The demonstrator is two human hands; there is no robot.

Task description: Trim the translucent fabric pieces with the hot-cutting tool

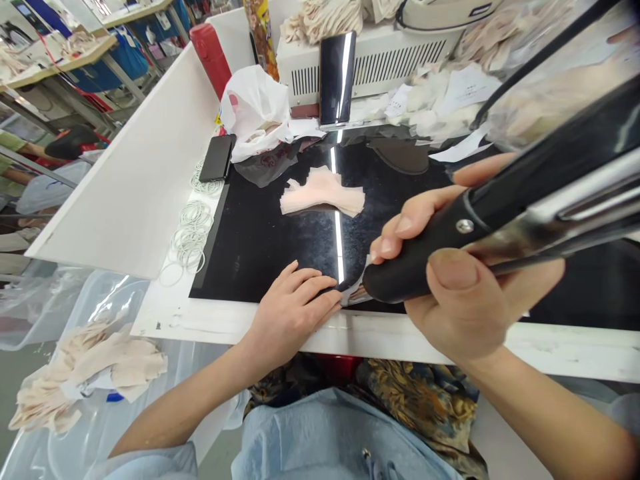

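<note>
On the front edge of the black work surface (260, 260) lies my left hand (300, 303), its fingers stretched out flat. Its fingertips meet a small pale slip (356, 293), and whether they grip it I cannot make out. My right hand (470, 313) is closed round a long black tool with a metal lever (465, 227), raised close to the camera. The tool's rounded black end is beside the slip; its far end runs out of view. Beyond both hands, a stack of pale pink cut fabric pieces (323, 192) rests on the black surface.
Pale elastic rings (190, 233) lie along the left, below a black phone (217, 159). A white plastic bag (257, 110), red bottle (210, 60) and upright phone (337, 79) stand behind. A white panel (125, 160) borders the left; a clear bin (95, 300) holds fabric.
</note>
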